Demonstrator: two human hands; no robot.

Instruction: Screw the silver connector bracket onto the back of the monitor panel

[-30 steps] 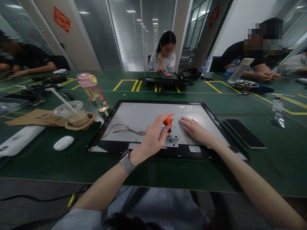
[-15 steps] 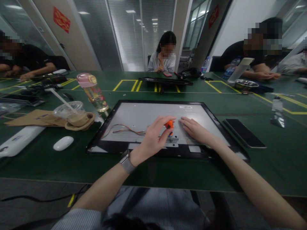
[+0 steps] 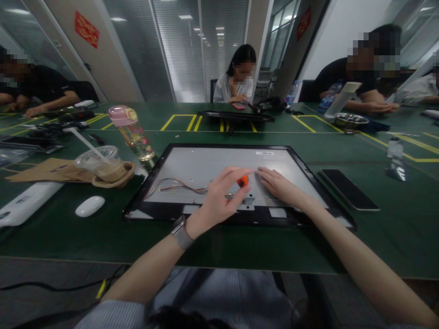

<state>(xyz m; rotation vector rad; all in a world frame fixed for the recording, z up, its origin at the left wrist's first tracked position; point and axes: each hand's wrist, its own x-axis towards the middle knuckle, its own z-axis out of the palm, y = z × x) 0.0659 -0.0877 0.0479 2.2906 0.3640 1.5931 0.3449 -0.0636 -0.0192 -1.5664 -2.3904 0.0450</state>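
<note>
A black-framed display panel (image 3: 302, 164) lies face down on the green table in front of me, its grey metal back up. My left hand (image 3: 219, 201) is closed round a small orange-handled screwdriver (image 3: 243, 181), whose tip stands on a small metal bracket (image 3: 247, 201) near the panel's front edge. My right hand (image 3: 279, 185) lies flat on the panel just right of the screwdriver, fingers stretched out. Thin red and white wires (image 3: 178, 185) run across the panel's left part.
A white mouse (image 3: 89, 205), a plastic cup with straw (image 3: 101, 164), a pink-capped bottle (image 3: 132, 130) and a white power strip (image 3: 24, 203) lie to the left. A dark phone (image 3: 348, 189) sits to the right. A second panel (image 3: 236, 116) lies further back. Other people sit around the table.
My left hand's fingers have shifted over the screwdriver's handle, covering more of it; the screwdriver stays on the bracket. My right hand has not moved.
</note>
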